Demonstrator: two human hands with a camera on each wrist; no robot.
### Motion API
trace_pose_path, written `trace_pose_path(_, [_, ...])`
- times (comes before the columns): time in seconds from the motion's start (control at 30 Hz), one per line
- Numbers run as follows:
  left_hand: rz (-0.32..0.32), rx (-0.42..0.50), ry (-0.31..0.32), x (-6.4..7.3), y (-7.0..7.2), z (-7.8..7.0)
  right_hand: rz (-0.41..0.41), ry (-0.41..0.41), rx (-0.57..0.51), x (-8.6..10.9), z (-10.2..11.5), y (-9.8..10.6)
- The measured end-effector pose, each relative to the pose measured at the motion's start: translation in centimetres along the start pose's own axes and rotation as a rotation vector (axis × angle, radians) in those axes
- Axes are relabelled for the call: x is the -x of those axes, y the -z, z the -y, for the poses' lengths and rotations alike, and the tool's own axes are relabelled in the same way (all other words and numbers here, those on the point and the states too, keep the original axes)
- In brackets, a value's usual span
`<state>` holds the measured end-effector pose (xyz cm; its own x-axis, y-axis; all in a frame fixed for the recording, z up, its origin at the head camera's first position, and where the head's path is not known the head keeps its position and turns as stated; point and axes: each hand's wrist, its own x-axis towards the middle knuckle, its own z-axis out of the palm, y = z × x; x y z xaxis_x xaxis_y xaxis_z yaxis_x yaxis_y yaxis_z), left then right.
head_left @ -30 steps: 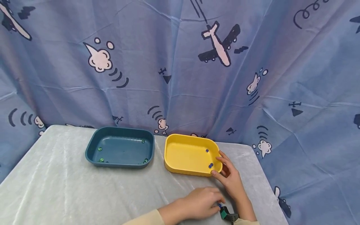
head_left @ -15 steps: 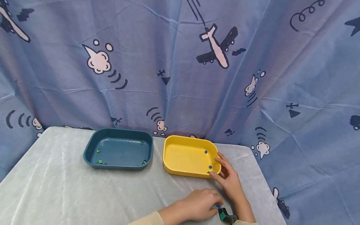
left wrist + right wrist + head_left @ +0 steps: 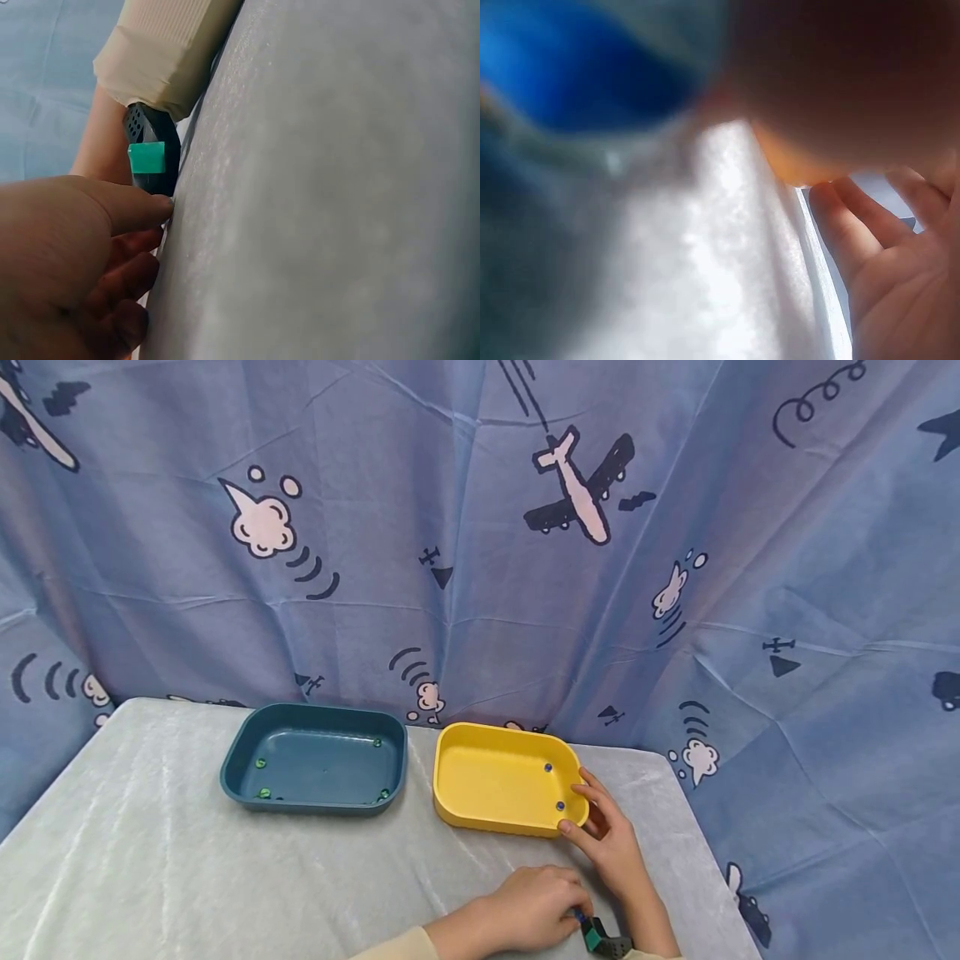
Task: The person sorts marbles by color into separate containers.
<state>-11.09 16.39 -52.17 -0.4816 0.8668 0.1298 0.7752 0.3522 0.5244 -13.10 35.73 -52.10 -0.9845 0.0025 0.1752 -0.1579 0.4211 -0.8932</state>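
Note:
My right hand (image 3: 617, 843) holds the front right corner of a yellow tray (image 3: 487, 821), thumb at the front rim and fingers along the right side. Two blue marbles (image 3: 560, 806) show inside, near that hand. Below the tray, my left hand (image 3: 534, 906) pinches another blue marble (image 3: 579, 914) in its fingertips, right beside the black and green wrist camera (image 3: 600, 937) on my right wrist. That marble (image 3: 570, 67) looms large and blurred in the right wrist view. In the left wrist view the left hand (image 3: 82, 255) hides it.
A dark teal tray (image 3: 318, 808) with several green marbles (image 3: 261, 763) stands to the left of the yellow one. Pale velvety cloth (image 3: 225, 885) covers the table. Behind hangs a blue curtain (image 3: 360, 527) printed with planes.
The marble by the left fingertips shows less than half a second ago. In the yellow tray, one blue marble has rolled toward the front wall, out of sight. Both hands stay nearly in place.

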Motion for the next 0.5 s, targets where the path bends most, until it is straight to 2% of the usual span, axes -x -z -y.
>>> trace_pose_path(0.3, [-0.044,-0.009,-0.007,0.07,-0.19,0.08,0.006,0.001,-0.004,0.04,0.02,0.04])
trace_pose_path(0.5, [-0.084,0.012,-0.017,0.8,0.66,0.57,0.007,0.008,-0.003,0.01,-0.02,0.04])
